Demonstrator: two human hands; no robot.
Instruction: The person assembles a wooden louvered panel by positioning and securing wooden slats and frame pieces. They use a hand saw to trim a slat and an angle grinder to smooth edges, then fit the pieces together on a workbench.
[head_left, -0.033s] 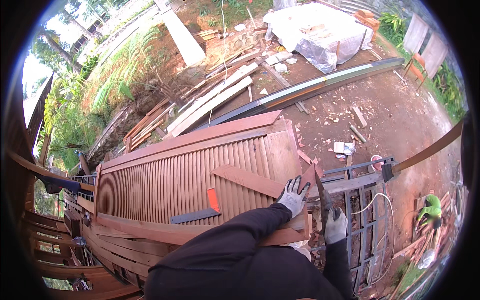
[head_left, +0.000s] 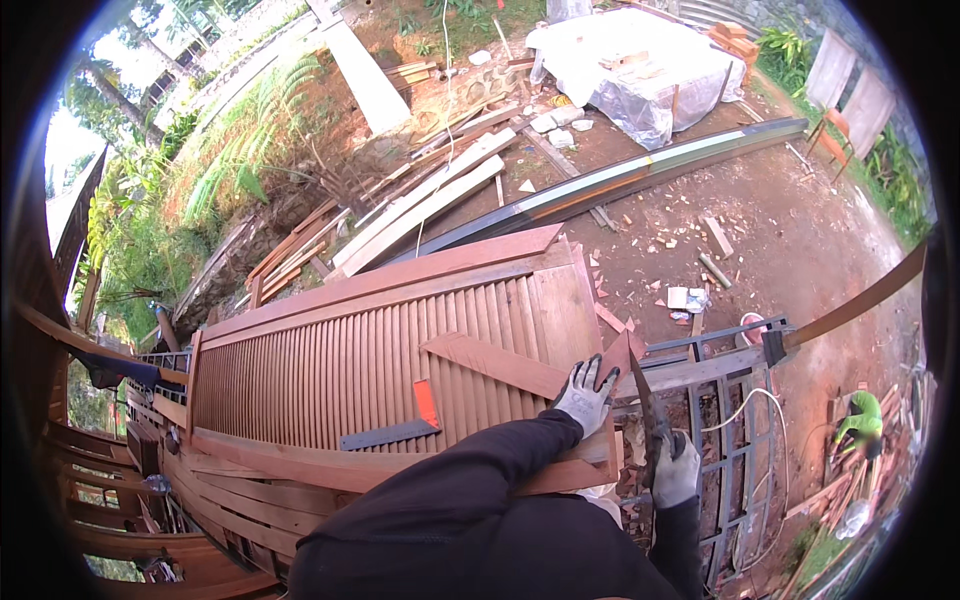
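- My right hand (head_left: 676, 470), grey glove: fingers closed around the handle of a saw (head_left: 645, 393), just off the right end of the louvred panel.
- My left hand (head_left: 586, 398), same glove type: fingers spread, laid on a reddish board (head_left: 495, 362), not wrapped around it, near the panel's right end.
- Board lies slantwise across the slats, one end out mid-panel, the other under my left hand.
- Reddish wood shows between left hand and saw; can't tell if it's the same board. Blade right by it, contact unclear.
- Try square (head_left: 430, 403), orange stock, grey blade: on the slats, near the edge closest to me.
- Louvred panel (head_left: 300, 370) carries board and square; long strip (head_left: 400, 283) along its far edge.
- Dark metal frame (head_left: 735, 470) past the right end, pale cord (head_left: 776, 405) over it.
- Dark long beam (head_left: 600, 190) on the ground beyond the far edge.
- Co-worker in green (head_left: 862, 410), far right.
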